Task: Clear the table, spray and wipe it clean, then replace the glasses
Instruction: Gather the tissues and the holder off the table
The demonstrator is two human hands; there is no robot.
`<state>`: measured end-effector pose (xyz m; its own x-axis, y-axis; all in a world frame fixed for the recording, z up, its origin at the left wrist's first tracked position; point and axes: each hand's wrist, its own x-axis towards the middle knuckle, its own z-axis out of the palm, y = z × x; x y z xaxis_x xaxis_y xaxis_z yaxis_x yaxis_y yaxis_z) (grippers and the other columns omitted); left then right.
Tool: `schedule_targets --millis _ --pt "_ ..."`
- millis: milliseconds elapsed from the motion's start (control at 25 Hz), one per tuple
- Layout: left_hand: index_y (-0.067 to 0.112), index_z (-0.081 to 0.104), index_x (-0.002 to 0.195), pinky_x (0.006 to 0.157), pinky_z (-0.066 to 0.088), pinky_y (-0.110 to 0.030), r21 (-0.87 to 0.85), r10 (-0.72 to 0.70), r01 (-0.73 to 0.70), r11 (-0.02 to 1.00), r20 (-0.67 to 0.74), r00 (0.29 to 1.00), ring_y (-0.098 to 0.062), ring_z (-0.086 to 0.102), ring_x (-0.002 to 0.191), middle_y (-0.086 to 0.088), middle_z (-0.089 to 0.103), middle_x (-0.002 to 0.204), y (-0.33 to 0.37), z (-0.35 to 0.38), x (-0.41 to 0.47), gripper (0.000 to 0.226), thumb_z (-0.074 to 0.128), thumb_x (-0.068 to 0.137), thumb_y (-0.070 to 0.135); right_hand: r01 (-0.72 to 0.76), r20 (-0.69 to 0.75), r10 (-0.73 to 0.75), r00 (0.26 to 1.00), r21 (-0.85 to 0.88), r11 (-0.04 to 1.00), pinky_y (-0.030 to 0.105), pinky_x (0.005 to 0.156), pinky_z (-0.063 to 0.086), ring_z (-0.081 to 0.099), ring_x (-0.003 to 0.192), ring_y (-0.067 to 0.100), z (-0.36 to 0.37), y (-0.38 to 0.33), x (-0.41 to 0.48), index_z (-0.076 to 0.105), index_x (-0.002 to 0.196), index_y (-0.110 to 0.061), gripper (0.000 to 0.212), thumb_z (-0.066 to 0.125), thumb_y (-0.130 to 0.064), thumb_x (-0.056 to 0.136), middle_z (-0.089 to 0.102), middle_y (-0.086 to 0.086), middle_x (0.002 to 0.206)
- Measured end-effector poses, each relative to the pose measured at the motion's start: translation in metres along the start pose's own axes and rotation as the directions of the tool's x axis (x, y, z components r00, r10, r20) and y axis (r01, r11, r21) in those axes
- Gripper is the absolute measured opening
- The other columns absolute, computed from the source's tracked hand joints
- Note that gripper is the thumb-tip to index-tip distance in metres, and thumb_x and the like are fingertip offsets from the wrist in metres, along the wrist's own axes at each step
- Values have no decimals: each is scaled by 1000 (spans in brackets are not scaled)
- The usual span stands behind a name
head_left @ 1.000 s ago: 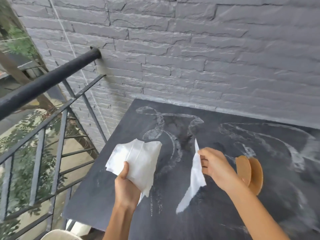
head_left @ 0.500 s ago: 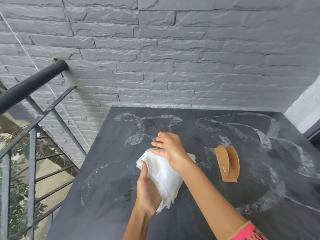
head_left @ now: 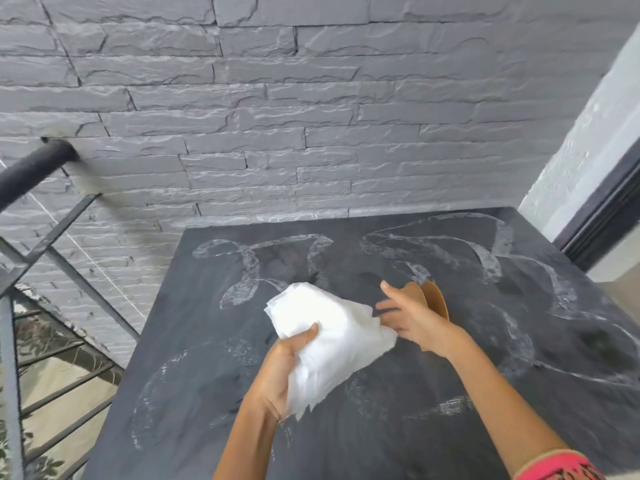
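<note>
A dark slate-coloured table (head_left: 207,427) carries pale smeared wipe marks. My left hand (head_left: 287,362) grips a white bundle of paper towel (head_left: 332,344) above the table's middle, thumb on top of it. My right hand (head_left: 412,317) is just right of the towel with fingers spread and relaxed, its fingertips near the towel's right edge. Behind that hand stands a tan wooden napkin holder (head_left: 436,299), partly hidden by it. No glasses are in view.
A grey stone-brick wall (head_left: 311,116) backs the table. A black metal railing (head_left: 34,168) runs along the left, with a drop beyond it. A white wall and dark door frame (head_left: 602,209) stand at the right.
A second towel piece in my right hand was brought onto the bundle in my left. My right hand has since come off the towel and spread open beside it. The view shifted right.
</note>
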<state>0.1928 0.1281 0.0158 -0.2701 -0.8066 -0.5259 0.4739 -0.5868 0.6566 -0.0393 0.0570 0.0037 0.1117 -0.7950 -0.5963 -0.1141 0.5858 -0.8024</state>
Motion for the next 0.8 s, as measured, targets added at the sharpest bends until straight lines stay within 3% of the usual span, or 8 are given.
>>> schedule_targets --millis 40,120,200,320,400,520,720,800 --pt "4 77 91 58 58 -36 17 -29 29 999 10 1000 -31 74 72 -18 75 92 4 3 1 34 77 63 23 -72 140 67 988 31 997 34 88 49 66 101 25 -5 4 2 65 112 -9 85 66 -76 59 71 10 105" --pt "5 78 90 61 59 -37 59 -61 60 996 21 998 -32 74 74 -18 75 93 9 11 4 36 80 59 23 -159 340 101 935 150 976 35 88 51 63 108 28 -8 12 4 66 116 -11 76 64 -71 70 68 10 111" --pt "4 77 93 69 59 -41 74 -79 76 994 31 996 -33 73 79 -19 75 96 13 16 10 41 82 57 23 -176 380 58 923 284 943 37 91 50 62 111 27 -11 17 0 68 117 -16 63 72 -60 71 68 7 115" --pt "5 77 95 75 57 -44 80 -85 84 993 14 996 -34 73 83 -19 74 100 17 21 20 42 83 58 24 3 303 -128 944 381 924 33 75 57 71 92 16 -19 18 -8 77 95 -22 40 86 -39 60 75 -5 92" --pt "6 77 96 71 58 -41 92 -80 80 993 -8 997 -33 73 83 -17 74 100 19 24 28 36 79 66 28 89 230 -175 957 343 935 32 70 57 70 96 19 -30 14 -16 71 110 -14 56 88 -27 58 73 1 104" --pt "6 69 108 70 59 -35 172 -65 72 982 -45 997 -27 74 86 -15 75 100 21 34 43 32 63 86 30 220 70 -252 965 300 928 31 76 56 60 112 19 -47 9 -24 62 119 -14 53 77 -8 69 45 -1 140" --pt "4 61 119 64 61 -32 285 -75 94 954 -75 994 -22 74 78 -10 77 92 24 70 62 34 51 96 27 391 -100 -382 919 100 915 41 94 51 62 109 25 -72 -2 -42 63 111 -18 46 78 -3 71 61 10 123" --pt "5 41 140 69 60 -34 380 -33 69 922 -102 994 -22 72 85 -10 74 103 21 85 69 56 60 91 24 432 -117 -430 895 -2 902 42 92 52 62 108 23 -88 -6 -46 64 109 -23 43 76 -2 74 66 6 115"
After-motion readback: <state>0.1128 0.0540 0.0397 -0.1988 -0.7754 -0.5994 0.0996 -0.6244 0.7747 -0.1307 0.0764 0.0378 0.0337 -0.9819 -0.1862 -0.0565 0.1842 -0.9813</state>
